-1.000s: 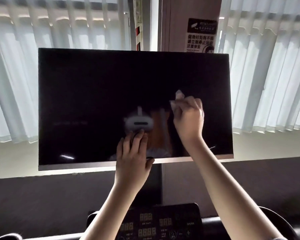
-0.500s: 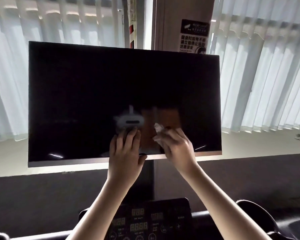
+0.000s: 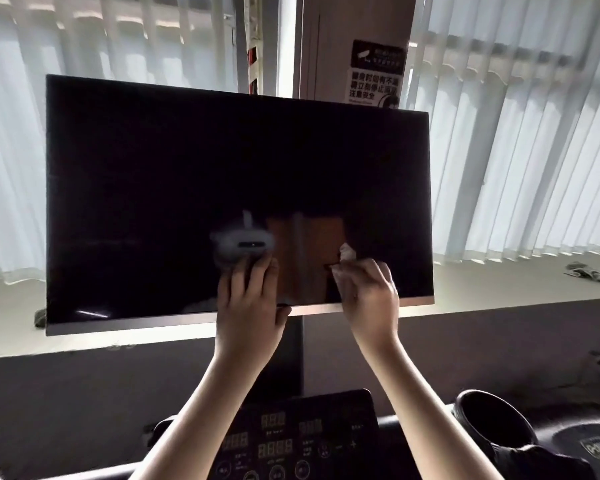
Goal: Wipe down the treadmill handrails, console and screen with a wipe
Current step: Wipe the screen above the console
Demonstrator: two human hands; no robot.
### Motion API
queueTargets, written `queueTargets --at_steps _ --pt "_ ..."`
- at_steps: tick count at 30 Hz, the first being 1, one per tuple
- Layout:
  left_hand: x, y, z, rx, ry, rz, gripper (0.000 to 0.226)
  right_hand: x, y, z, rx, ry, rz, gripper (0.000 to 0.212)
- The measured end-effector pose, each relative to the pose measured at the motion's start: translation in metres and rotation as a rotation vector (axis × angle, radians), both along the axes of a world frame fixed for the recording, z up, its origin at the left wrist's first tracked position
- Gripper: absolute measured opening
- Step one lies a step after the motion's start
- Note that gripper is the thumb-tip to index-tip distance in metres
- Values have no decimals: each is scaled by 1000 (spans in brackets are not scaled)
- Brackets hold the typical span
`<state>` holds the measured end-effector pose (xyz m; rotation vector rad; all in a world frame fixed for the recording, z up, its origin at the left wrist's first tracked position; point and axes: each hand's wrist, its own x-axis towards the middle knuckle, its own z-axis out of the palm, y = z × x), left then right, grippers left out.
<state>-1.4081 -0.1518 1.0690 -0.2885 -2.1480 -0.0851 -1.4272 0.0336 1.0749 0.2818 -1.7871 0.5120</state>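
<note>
A large dark screen (image 3: 174,188) stands on a post above the treadmill console (image 3: 291,441), whose digit displays and round buttons show at the bottom. My right hand (image 3: 369,299) presses a small white wipe (image 3: 346,252) against the screen's lower right part, near the bottom bezel. My left hand (image 3: 248,308) lies flat with fingers spread on the screen's lower middle, its thumb hooked under the bottom edge. The glass reflects a head-worn camera and a brown panel.
White vertical blinds (image 3: 520,150) cover the windows behind. A pillar with a warning sign (image 3: 374,76) rises behind the screen. A pale sill (image 3: 499,285) holds a small crumpled item (image 3: 587,271) at right. A dark cup holder (image 3: 489,420) sits right of the console.
My right hand swept the wipe down from the mid right of the screen to the bottom edge, then a little rightward. My left hand stayed on the lower middle.
</note>
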Motion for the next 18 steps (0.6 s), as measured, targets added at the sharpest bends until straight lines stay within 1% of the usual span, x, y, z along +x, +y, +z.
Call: queueTargets --at_steps 1,2,4,6,7,8,10,11,12,13,14,16,18 --pt "-1 0 -1 1 1 -2 79 2 -4 -2 -65 3 -24 18" --pt "-1 0 -2 1 2 -2 78 4 -10 -6 -83 2 -25 20" --pt "-2 1 -4 4 1 -3 78 13 -22 -18 8 -25 20 17" --pt "-3 3 -4 11 -3 -3 78 18 -18 -23 131 -57 56 21" --pt "-2 4 -3 14 -10 -1 78 18 -11 -21 145 -62 51 23" --pt "-2 5 -2 17 -15 5 78 16 -3 -18 115 -59 26 22" --pt "0 7 -1 25 -13 17 78 14 11 -12 -30 -48 -56 11" --pt "0 10 -1 33 -14 26 79 13 13 -11 -107 -56 -91 12" --pt "0 12 -1 41 -19 39 80 14 9 -11 -153 -63 -113 18" --pt "1 15 -1 51 -24 55 81 16 1 -15 -154 -65 -112 22" --pt "1 21 -1 70 -35 74 84 19 -5 -19 -110 -72 -79 23" --pt "2 30 -1 108 -50 81 88 24 -11 -27 34 -84 0 17" --pt "1 41 -2 97 -43 55 91 22 3 -22 89 -116 23 15"
